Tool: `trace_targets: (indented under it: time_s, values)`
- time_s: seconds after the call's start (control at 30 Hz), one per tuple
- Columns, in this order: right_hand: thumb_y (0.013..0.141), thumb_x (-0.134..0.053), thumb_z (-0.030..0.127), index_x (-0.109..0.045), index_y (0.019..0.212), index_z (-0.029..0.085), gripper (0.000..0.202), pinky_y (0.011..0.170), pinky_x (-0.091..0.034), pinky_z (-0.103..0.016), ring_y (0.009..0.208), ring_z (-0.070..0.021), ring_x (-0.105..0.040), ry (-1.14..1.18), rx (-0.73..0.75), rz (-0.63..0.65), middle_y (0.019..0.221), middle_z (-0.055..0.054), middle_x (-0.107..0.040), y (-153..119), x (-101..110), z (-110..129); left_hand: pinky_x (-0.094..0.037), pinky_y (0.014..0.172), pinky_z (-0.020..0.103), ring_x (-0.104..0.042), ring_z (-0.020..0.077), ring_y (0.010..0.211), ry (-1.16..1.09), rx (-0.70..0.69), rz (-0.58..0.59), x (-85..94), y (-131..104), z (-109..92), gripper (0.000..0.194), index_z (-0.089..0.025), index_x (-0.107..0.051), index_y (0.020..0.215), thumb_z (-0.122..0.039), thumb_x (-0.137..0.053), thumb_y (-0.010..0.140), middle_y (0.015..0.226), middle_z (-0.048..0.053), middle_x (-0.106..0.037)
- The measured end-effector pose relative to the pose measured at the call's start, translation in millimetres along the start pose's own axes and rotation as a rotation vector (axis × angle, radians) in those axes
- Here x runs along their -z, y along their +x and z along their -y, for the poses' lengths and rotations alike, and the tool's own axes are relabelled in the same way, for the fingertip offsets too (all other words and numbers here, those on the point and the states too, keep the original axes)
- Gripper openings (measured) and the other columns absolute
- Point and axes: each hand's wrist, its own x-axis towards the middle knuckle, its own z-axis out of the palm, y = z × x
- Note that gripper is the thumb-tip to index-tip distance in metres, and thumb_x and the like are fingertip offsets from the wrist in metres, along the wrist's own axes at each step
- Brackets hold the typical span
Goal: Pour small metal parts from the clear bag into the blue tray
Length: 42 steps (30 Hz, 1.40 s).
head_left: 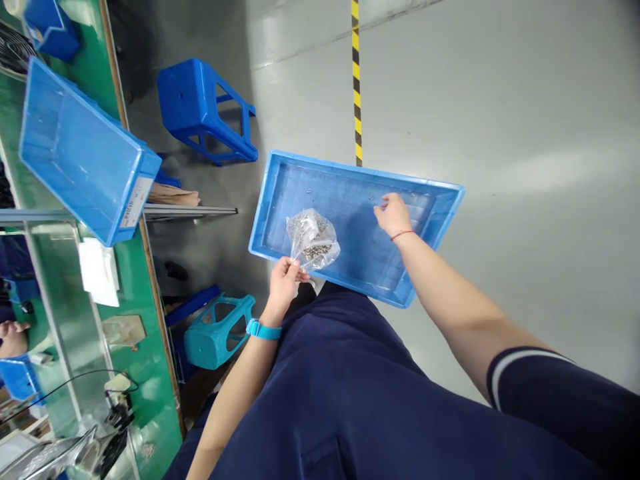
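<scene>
A shallow blue plastic tray lies in front of me, its near edge close to my body. My left hand pinches the gathered edge of a clear plastic bag of small metal parts. The bag rests inside the tray, towards its left end. Over the right half of the tray, my right hand has its fingers curled together; whether anything is between them is hidden. A few tiny metal pieces lie loose on the tray floor by its fingertips, others farther left.
To the left runs a green-topped workbench, with an empty blue bin tilted on it. A blue stool and a teal stool stand beside the bench. Yellow-black tape marks the grey floor. Another person's hand shows at far left.
</scene>
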Motion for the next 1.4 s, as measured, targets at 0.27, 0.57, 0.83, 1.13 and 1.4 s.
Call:
trace_targets:
  time_s: [0.27,0.57,0.83,1.13,1.4]
  values:
    - [0.097,-0.058,0.038,-0.059,0.119,0.013,0.033,0.094,-0.053,-0.043,0.106,-0.0202,-0.06,-0.179,-0.148,0.057,0.119,-0.01,-0.06,50,-33,-2,-0.049,0.058,0.026,-0.061,0.0126,0.052,-0.02,-0.046,-0.081,6.5,-9,0,0.037,-0.018,-0.055,0.073,-0.05,-0.071,0.078,0.059,-0.001,-0.062]
    - [0.097,-0.056,0.039,-0.054,0.128,0.015,0.039,0.096,-0.051,-0.043,0.108,-0.021,-0.058,-0.284,0.31,0.261,0.124,-0.01,-0.057,42,-85,93,-0.05,0.06,0.023,-0.063,0.0112,0.054,-0.305,-0.118,-0.123,38.9,-84,-41,0.024,-0.019,-0.061,0.08,-0.039,-0.075,0.084,0.063,-0.003,-0.065]
    - [0.097,-0.058,0.037,-0.058,0.123,0.013,0.036,0.1,-0.05,-0.047,0.112,-0.0228,-0.058,-0.375,0.318,0.342,0.124,-0.011,-0.058,65,-113,139,-0.049,0.052,0.021,-0.062,0.0122,0.048,-0.437,0.022,-0.479,80.4,-196,4,0.03,-0.02,-0.062,0.077,-0.043,-0.08,0.078,0.057,-0.003,-0.064]
    - [0.098,-0.043,0.016,-0.055,0.111,0.011,0.019,0.077,-0.054,-0.03,0.078,-0.0129,-0.061,-0.227,0.692,0.67,0.091,-0.006,-0.063,-101,-74,211,-0.047,0.058,0.021,-0.062,0.0107,0.055,-0.366,0.198,-0.748,104.7,-233,91,0.037,-0.017,-0.057,0.075,-0.049,-0.076,0.078,0.061,-0.003,-0.063]
    - [0.087,-0.06,0.013,-0.063,0.088,0.015,0.004,0.07,-0.046,-0.025,0.075,-0.0125,-0.059,-0.338,1.631,1.209,0.087,-0.002,-0.064,-376,-97,227,-0.047,0.054,0.024,-0.058,0.0115,0.048,-0.588,0.07,-0.766,134.7,-258,147,0.044,-0.018,-0.052,0.072,-0.056,-0.073,0.072,0.057,-0.003,-0.06]
